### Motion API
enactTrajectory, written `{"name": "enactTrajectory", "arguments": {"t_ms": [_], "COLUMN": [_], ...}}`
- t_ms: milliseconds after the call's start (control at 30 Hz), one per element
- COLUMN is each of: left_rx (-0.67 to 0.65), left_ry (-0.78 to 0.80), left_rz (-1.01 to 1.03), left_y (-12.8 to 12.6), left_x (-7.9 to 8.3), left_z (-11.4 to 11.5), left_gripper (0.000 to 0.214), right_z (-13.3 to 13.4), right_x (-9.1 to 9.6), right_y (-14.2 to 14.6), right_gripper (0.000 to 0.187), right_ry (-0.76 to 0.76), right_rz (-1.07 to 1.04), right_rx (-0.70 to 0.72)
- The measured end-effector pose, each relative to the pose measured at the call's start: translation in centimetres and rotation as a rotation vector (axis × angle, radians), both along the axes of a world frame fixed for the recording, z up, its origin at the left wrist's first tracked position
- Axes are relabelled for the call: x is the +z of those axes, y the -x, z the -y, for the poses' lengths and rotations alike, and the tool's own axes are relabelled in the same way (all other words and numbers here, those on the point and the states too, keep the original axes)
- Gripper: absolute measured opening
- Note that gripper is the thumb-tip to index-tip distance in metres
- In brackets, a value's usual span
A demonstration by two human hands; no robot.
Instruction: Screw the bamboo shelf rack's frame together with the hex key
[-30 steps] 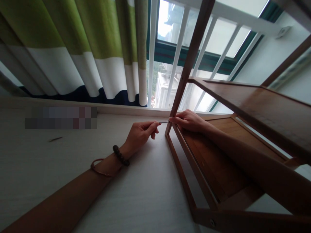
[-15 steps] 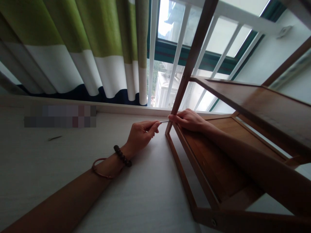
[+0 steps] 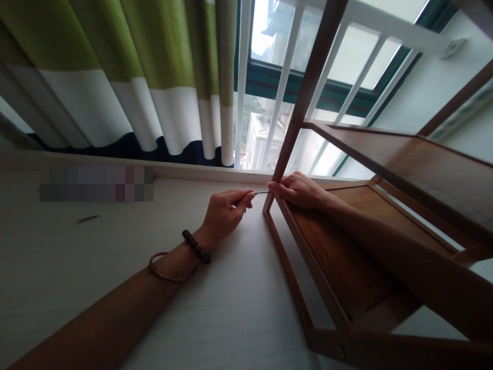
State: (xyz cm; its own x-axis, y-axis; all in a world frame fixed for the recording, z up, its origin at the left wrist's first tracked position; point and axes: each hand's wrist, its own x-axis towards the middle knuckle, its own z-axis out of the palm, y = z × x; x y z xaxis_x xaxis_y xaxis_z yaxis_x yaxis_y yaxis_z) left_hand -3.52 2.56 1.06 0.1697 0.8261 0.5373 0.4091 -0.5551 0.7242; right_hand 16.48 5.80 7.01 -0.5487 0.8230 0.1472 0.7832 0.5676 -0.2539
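My left hand pinches a thin metal tool, likely a hex key, whose tip reaches the corner of a brown wooden shelf frame. My right hand is closed round that corner post where the tool meets it. The frame lies on a pale table, with its shelf boards to the right. Two bracelets circle my left wrist.
A green, white and navy curtain hangs behind the table. White window bars stand beyond the frame. A small dark stick lies on the table at left. A blurred patch sits at the table's back left.
Both hands stay at the frame corner; the view has shifted slightly, and my left hand has turned a little on the tool.
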Motion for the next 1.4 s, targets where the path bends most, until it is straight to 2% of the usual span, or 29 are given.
{"name": "enactTrajectory", "arguments": {"t_ms": [100, 167, 267, 400, 500, 667, 800, 900, 1067, 1200, 1300, 1400], "left_rx": [0.01, 0.014, -0.064, -0.323, -0.412, -0.478, -0.495, -0.508, -0.583, -0.591, -0.53, -0.428], "left_ry": [-0.026, 0.032, 0.319, 0.797, 1.012, 1.24, 1.446, 1.475, 1.431, 1.392, 1.291, 1.124], "left_rz": [-0.032, -0.032, 0.123, 0.593, 0.798, 0.867, 0.758, 0.694, 0.704, 0.738, 0.711, 0.554], "left_y": [0.3, 0.4, 0.4, 0.1, 0.2, 0.9, 1.3, 1.6, 1.8, 1.6, 1.4, 1.2], "left_x": [0.1, 0.2, 0.6, 1.3, 1.5, 1.4, 1.7, 1.9, 1.9, 2.1, 2.2, 2.3], "left_z": [-0.1, 0.0, 0.0, -0.1, -0.3, -0.8, -1.2, -1.4, -1.5, -1.5, -1.5, -1.3], "left_gripper": [0.028, 0.029, 0.032, 0.027, 0.02, 0.015, 0.032, 0.037, 0.026, 0.019, 0.016, 0.018], "right_z": [0.0, 0.1, 0.0, 0.0, 0.0, 0.1, 0.0, 0.0, 0.1, 0.0, -0.1, -0.1], "right_x": [0.1, 0.1, 0.1, 0.1, 0.1, 0.1, 0.2, 0.2, 0.2, 0.1, 0.1, 0.1], "right_y": [0.0, 0.0, 0.0, 0.0, 0.0, 0.0, 0.1, 0.1, 0.0, -0.1, 0.0, 0.0], "right_gripper": [0.06, 0.06, 0.06, 0.061, 0.061, 0.062, 0.061, 0.06, 0.058, 0.058, 0.058, 0.059], "right_ry": [0.006, 0.01, 0.01, -0.004, -0.006, -0.01, -0.004, 0.0, -0.003, -0.001, -0.004, -0.004], "right_rz": [-0.001, 0.001, 0.005, 0.0, 0.001, 0.0, -0.002, 0.001, -0.01, -0.012, -0.008, -0.007], "right_rx": [0.001, 0.0, 0.005, 0.019, 0.025, 0.023, 0.024, 0.025, 0.027, 0.034, 0.028, 0.02]}}
